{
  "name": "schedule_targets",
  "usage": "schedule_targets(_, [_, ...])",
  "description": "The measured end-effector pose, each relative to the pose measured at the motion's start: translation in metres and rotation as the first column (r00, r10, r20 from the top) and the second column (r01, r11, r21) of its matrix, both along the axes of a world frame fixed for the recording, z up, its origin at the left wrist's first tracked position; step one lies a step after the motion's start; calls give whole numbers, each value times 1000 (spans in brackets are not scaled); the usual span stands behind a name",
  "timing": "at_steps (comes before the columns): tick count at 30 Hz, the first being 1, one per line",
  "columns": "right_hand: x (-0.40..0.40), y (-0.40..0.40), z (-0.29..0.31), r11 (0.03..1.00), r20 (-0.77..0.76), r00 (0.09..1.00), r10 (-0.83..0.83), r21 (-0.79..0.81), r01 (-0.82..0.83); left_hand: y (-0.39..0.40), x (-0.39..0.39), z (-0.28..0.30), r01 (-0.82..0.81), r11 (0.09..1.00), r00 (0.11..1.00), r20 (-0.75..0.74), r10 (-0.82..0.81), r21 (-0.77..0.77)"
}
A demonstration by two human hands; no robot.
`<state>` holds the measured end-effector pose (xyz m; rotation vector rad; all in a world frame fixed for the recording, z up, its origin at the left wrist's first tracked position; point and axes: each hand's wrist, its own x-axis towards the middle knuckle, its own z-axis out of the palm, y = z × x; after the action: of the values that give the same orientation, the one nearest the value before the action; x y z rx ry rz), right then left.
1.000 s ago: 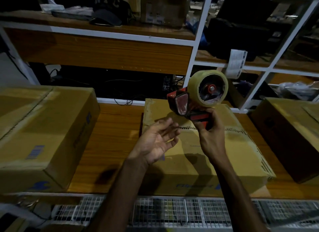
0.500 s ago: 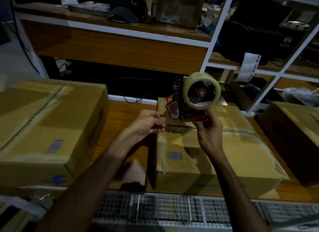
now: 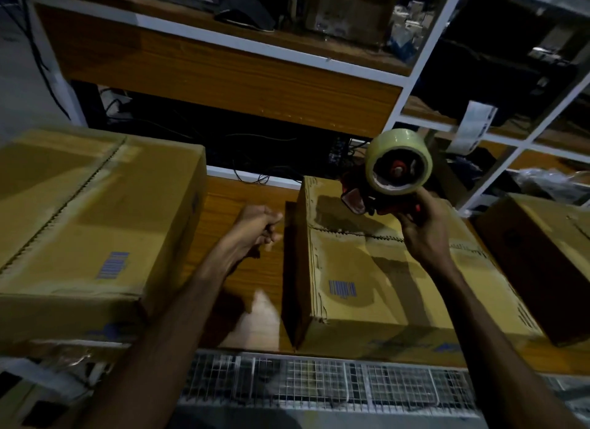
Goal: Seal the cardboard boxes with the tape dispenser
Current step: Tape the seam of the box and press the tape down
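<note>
A large box (image 3: 79,218) sits on the counter (image 3: 252,269), left of the middle box (image 3: 383,275). The left hand (image 3: 258,227), clenched and holding nothing, hovers just left of it. The right hand (image 3: 421,230) grips the tape dispenser (image 3: 389,173) above it.

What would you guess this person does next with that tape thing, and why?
Probably lower the tape dispenser onto the middle box at its near-left edge. The right hand holds it above the seam, and the left hand, fingers curled, hovers beside that edge.
</note>
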<state>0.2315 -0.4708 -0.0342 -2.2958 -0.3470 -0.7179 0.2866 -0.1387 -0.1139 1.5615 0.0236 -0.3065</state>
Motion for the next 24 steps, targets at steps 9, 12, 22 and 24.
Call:
schedule_targets(9, [20, -18, -1, 1000, -121, 993, -10, 26, 13, -21, 4, -21, -3, 999, 999, 35, 1, 43])
schedule_targets(12, [25, -22, -3, 999, -155, 988, -24, 37, 30, -30, 4, -27, 2, 998, 1000, 15, -3, 67])
schedule_targets(22, [27, -33, -15, 994, -198, 975, -99, -73, 86, -58, -4, -41, -41, 995, 998, -36, 45, 88])
schedule_targets(24, [26, -33, -19, 988, -163, 977, -136, -100, 121, -63, -5, -45, -54, 994, 996, -69, 60, 91])
